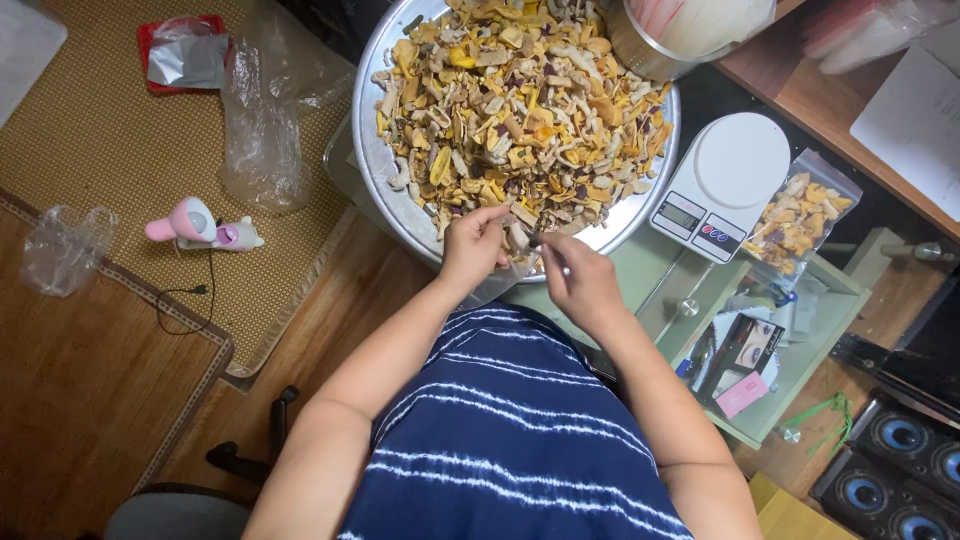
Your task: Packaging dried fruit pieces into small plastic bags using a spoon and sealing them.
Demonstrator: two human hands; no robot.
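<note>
A large round metal tray (372, 150) holds a heap of dried chips (515, 100) in yellow, orange, beige and purple. My left hand (472, 248) is at the tray's near rim, fingers closed on a clear plastic bag (500, 285) that hangs below the rim. My right hand (578, 280) is beside it, gripping a small metal scoop (550, 250) at the bag's mouth among the chips. Both hands nearly touch.
A white digital kitchen scale (725, 180) stands right of the tray, with a filled bag of chips (800, 215) beside it. A metal pot (680, 35) sits at the tray's far edge. Empty plastic bags (262, 120) and a pink handheld device (200, 228) lie on the mat to the left.
</note>
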